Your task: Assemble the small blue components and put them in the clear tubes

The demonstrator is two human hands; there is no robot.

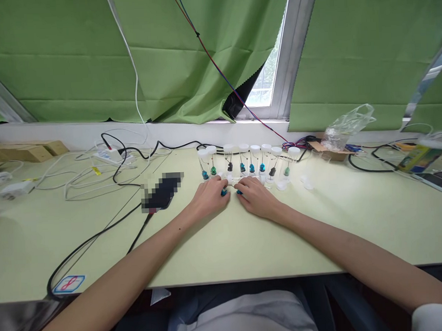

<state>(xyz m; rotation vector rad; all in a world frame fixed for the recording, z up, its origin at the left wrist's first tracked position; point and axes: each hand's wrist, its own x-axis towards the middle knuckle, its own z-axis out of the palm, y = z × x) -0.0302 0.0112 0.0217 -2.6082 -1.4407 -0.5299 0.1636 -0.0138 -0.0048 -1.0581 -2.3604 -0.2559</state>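
Observation:
My left hand (209, 197) rests on the table with its fingers curled and closed. A small teal piece (224, 192) shows at its fingertips. Close by, my right hand (258, 198) is also closed, its fingers bent around another small teal piece (239, 192). The fingers partly cover both pieces, so their full shape is hidden. Just beyond the hands stands a row of several clear tubes (244, 157) with white caps, holding teal, green or black pieces with thin wire-like stems. Loose white caps (281, 186) lie at the right of the row.
A phone (167, 192) with a plugged-in cable lies left of my hands. White cables and a power strip (114, 155) spread behind it. At the back right sit an open cardboard box (330, 152) with a plastic bag (346, 128) and black cables.

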